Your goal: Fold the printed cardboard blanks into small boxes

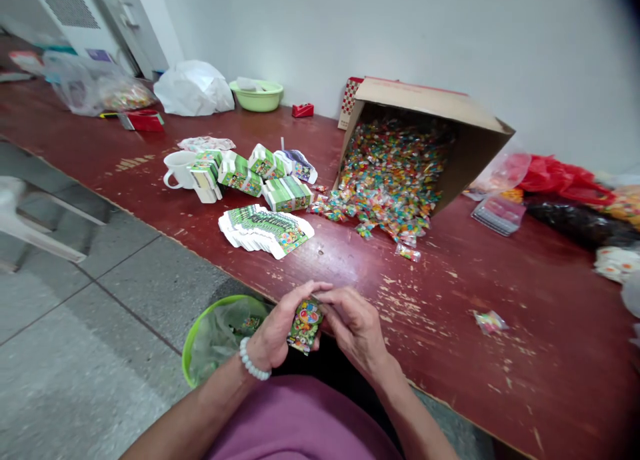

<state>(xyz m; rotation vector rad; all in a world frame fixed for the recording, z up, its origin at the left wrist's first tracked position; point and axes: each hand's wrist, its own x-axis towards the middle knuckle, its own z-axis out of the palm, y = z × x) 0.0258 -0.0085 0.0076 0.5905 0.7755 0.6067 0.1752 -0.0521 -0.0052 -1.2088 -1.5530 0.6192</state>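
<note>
Both hands meet at the near edge of the dark red table (500,353), closed around one small green printed box (306,325). My left hand (277,330), with a white bead bracelet at the wrist, grips the box from the left. My right hand (353,327) pinches its top right corner. A fanned stack of flat green box blanks (265,230) lies further out on the table. Beyond it sit several folded green boxes (240,172). A cardboard carton (430,133) lies on its side, spilling small wrapped sweets (390,187) onto the table.
A green basin lined with a plastic bag (220,337) stands on the floor by my left knee. A white mug (177,169), a white bag (194,89), a green bowl (257,95) and a red bag (565,180) are also on the table. One loose sweet packet (490,322) lies right.
</note>
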